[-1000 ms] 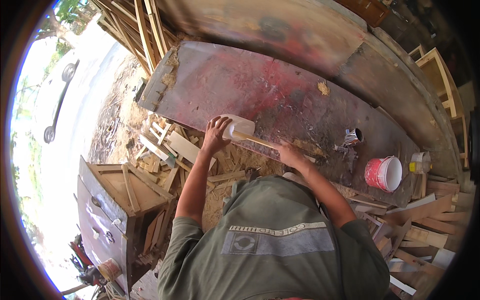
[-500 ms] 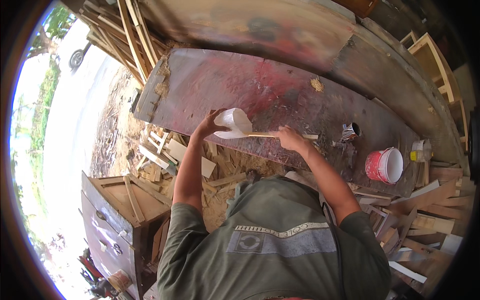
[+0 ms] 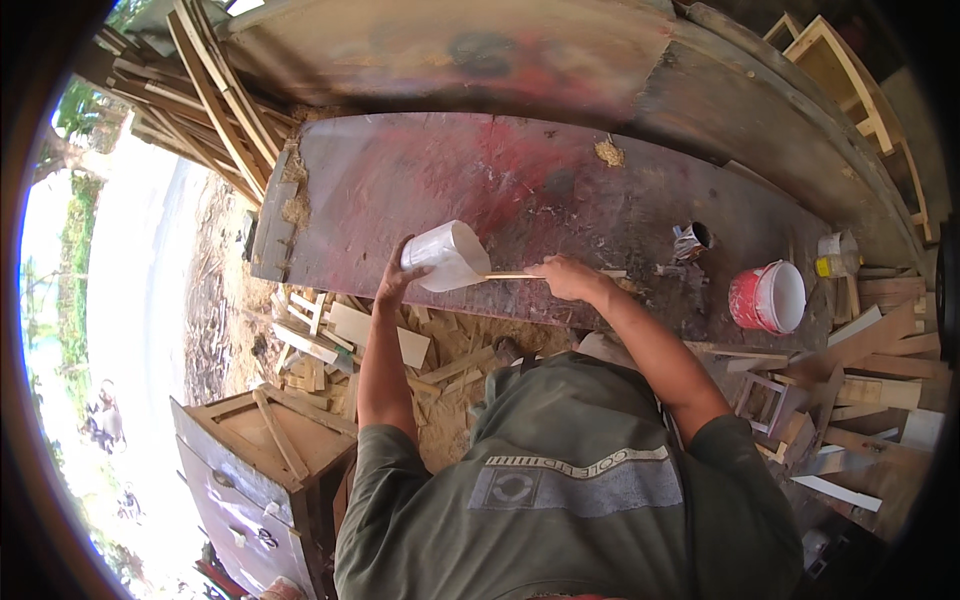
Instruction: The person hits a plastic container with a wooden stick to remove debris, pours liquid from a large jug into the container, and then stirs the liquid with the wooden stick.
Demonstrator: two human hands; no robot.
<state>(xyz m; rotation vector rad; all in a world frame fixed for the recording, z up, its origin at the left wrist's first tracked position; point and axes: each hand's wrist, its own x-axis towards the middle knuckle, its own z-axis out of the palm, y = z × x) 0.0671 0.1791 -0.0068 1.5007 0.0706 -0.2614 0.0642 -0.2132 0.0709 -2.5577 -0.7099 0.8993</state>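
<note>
A white plastic container (image 3: 440, 252) with a cut-away mouth is tilted over the near edge of the paint-stained workbench (image 3: 400, 170), its opening toward the right. My left hand (image 3: 398, 278) grips it at its closed left end, thumb and fingers around it. In my right hand (image 3: 566, 277) is a thin wooden stick (image 3: 510, 276), held closed in the fingers. The stick's left end reaches into the container's mouth; what lies inside is hidden. Farther right on the bench are a small paint-smeared can (image 3: 692, 240) and a red bucket with a white inside (image 3: 767, 298).
A jar with a yellow band (image 3: 838, 256) stands right of the bucket. Wood offcuts (image 3: 380, 335) and sawdust litter the floor below the bench. A wooden cabinet (image 3: 262, 480) is at the lower left; long planks (image 3: 215, 90) lean at the upper left. More scrap wood (image 3: 870, 390) lies at right.
The view has shifted slightly. The container has tipped more, its mouth turned further down and right. My right hand has come a little closer to it along the stick.
</note>
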